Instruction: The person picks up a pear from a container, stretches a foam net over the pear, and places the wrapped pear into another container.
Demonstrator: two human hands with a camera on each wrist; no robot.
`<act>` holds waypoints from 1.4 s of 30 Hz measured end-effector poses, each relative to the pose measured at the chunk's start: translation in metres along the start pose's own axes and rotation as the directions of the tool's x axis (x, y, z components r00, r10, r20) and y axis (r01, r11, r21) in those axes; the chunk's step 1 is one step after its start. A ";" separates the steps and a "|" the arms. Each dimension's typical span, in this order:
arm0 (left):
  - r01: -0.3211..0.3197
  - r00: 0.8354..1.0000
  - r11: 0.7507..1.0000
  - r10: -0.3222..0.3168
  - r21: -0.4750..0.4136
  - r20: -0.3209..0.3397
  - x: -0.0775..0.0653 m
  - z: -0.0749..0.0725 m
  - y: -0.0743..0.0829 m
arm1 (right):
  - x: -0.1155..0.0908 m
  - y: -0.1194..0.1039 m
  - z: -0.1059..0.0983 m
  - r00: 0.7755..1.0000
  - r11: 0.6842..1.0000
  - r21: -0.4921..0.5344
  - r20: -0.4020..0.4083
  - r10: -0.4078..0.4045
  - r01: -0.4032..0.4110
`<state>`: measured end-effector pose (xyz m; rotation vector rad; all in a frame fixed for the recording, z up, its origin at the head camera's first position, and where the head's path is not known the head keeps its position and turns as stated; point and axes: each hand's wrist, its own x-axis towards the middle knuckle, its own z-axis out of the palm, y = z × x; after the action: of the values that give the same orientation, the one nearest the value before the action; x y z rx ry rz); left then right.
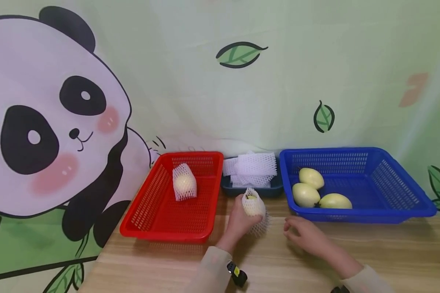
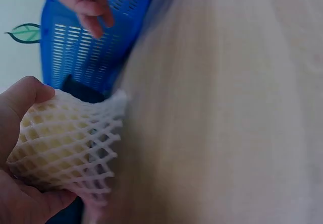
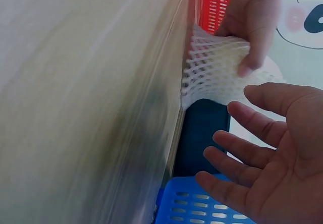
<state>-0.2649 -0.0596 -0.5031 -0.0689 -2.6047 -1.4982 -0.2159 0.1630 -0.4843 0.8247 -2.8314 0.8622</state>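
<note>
Head view: left hand (image 1: pixel 239 220), fingers curled, grips a pale-yellow fruit (image 1: pixel 254 207) in white foam net (image 1: pixel 261 226) over the counter (image 1: pixel 278 260), between red basket (image 1: pixel 165 235) and blue basket (image 1: pixel 366 216); right hand (image 1: pixel 307 236) apart, fingers relaxed.

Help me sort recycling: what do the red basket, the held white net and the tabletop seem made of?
Red basket: probably moulded plastic, smooth-looking, with regularly slotted walls. White net: likely plastic foam, matte; soft-looking strands bend into diamonds. Tabletop: wood or laminate, faintly satin, streaked with grain.
</note>
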 end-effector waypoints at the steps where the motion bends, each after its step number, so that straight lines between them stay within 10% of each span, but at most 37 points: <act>1: 0.006 1.000 1.000 -0.006 0.002 0.002 0.000 -0.003 0.004 | -0.001 0.000 -0.001 1.000 1.000 0.001 0.001 0.005 -0.005; 18: 0.030 0.994 0.996 -0.038 0.082 0.099 0.012 -0.061 0.083 | 0.004 -0.019 -0.007 0.998 0.998 0.004 -0.013 -0.067 0.067; 33: -0.047 0.981 0.974 0.003 0.221 0.195 0.046 -0.144 0.142 | 0.036 -0.076 0.017 0.960 0.962 -0.055 -0.066 -0.273 0.269; 42: 0.012 0.966 0.977 -0.067 0.215 0.248 0.071 -0.171 0.153 | 0.066 -0.108 0.046 0.860 0.886 -0.146 -0.217 -0.463 0.440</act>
<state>-0.3023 -0.1325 -0.2774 -0.2002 -2.9701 -1.2891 -0.2130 0.0321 -0.4550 1.2077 -2.2969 0.6985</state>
